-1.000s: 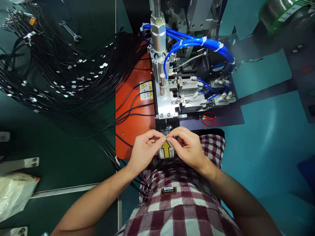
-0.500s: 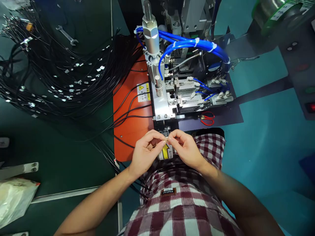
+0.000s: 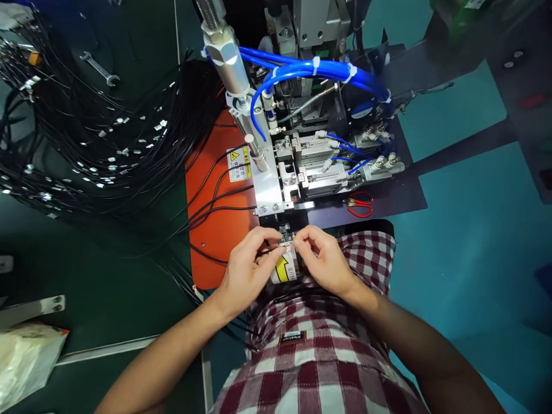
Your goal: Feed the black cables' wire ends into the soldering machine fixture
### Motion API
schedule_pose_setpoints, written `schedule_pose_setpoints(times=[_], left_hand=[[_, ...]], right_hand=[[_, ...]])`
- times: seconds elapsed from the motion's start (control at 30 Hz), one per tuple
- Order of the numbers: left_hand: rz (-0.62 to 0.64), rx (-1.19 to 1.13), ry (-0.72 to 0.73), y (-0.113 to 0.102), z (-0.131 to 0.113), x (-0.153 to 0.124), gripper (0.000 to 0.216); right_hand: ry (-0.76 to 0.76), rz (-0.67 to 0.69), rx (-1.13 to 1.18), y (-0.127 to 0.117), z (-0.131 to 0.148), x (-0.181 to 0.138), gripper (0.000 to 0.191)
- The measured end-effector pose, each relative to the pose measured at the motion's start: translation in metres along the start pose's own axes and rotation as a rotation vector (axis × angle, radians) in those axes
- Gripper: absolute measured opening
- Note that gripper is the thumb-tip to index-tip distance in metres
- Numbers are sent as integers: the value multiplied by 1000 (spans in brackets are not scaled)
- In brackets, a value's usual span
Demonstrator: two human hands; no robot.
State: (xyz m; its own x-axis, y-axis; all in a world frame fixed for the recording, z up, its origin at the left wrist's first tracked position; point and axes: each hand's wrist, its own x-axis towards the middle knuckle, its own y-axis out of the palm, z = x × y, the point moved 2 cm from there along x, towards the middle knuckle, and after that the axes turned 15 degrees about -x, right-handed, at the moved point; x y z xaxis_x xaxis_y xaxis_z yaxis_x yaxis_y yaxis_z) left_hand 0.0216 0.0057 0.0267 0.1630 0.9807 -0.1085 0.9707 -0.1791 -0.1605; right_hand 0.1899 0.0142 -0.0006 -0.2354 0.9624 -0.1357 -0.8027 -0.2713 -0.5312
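My left hand [image 3: 250, 267] is at the front of the machine, thumb and index finger bent around a thin black cable [image 3: 209, 255] that runs in from the left. A small pale end shows near its thumb tip. Close beside it, my right hand [image 3: 324, 259] pinches with thumb and index finger; what lies between those tips is too small to make out. Just under both hands is a label with a yellow arrow [image 3: 282, 269]. Right behind the fingertips sits the machine's small dark front fixture [image 3: 284, 229].
A metal press with an upright cylinder [image 3: 233, 69] and blue air hoses [image 3: 310, 68] stands ahead. Several cables cross the orange plate [image 3: 211, 230]. Left lie a big black cable bundle [image 3: 107, 149] and a wrench [image 3: 99, 68]. Red-handled snips [image 3: 360, 204] rest to the right.
The view has shifted slightly, so the machine appears further left and tilted. My fingertips, touching before, are now a little apart, and a pale end shows between them.
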Motion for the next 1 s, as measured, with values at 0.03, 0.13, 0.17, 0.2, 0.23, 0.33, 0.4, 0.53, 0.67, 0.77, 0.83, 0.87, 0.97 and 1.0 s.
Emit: schedule_pose_setpoints(times=[0.03, 0.13, 0.17, 0.2, 0.23, 0.33, 0.4, 0.53, 0.67, 0.77, 0.83, 0.87, 0.97, 1.0], left_hand=[[4, 65, 62, -2, 1, 2, 13], [32, 197, 234, -10, 7, 7, 17], [47, 227, 271, -12, 10, 8, 20], [62, 256, 295, -14, 14, 9, 24], [78, 289, 311, -16, 17, 10, 27], [122, 395, 368, -18, 24, 12, 31], [126, 471, 407, -19, 26, 13, 32], [113, 587, 458, -20, 27, 14, 33], [118, 612, 486, -20, 27, 14, 32], [124, 626, 490, -20, 28, 13, 33], [129, 630, 478, -19, 29, 13, 34], [131, 631, 471, -19, 29, 13, 34], [131, 644, 465, -19, 29, 12, 35], [129, 653, 466, -19, 29, 12, 35]], right_hand=[[14, -6, 7, -1, -3, 3, 17], [49, -3, 31, -2, -12, 16, 18], [56, 6, 39, 0, -14, 19, 19], [63, 14, 45, 1, -16, 23, 20], [69, 20, 48, 3, -18, 25, 20], [76, 27, 39, 9, -21, 29, 20], [73, 24, 25, 11, -22, 30, 19], [66, 10, 10, 12, -21, 30, 19], [72, 9, 0, 11, -21, 31, 18], [73, 5, -9, 11, -21, 31, 18], [75, 5, -17, 11, -21, 31, 18], [77, 7, -20, 11, -22, 30, 18], [81, 11, -24, 11, -23, 30, 18], [81, 11, -23, 12, -23, 30, 18]])
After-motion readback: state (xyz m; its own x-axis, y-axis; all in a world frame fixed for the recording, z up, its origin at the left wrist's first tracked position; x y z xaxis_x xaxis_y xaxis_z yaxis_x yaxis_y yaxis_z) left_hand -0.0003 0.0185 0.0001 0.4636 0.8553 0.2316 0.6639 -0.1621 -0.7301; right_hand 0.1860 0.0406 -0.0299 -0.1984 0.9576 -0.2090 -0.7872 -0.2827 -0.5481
